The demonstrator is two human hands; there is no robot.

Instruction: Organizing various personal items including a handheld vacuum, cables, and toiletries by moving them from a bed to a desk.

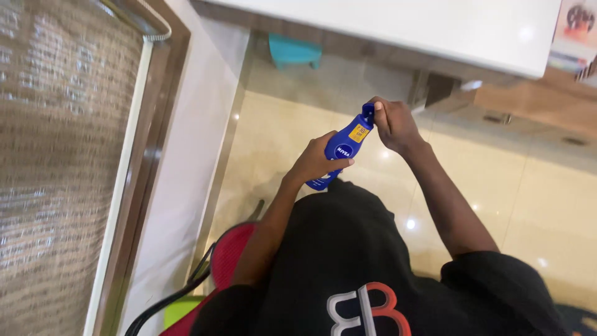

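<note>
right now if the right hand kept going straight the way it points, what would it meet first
The right hand already grips the cap of the blue bottle held by the left hand, so it would meet the bottle first; depth hardly matters here.

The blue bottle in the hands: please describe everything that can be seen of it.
The blue bottle looks like glossy plastic, slim, with a round dark label and a small yellow sticker nearer the neck. It is held tilted, top pointing up and to the right, above the lap. The left hand wraps its lower body; the right hand pinches the blue cap at the top. Whether the cap is open cannot be told.
</note>
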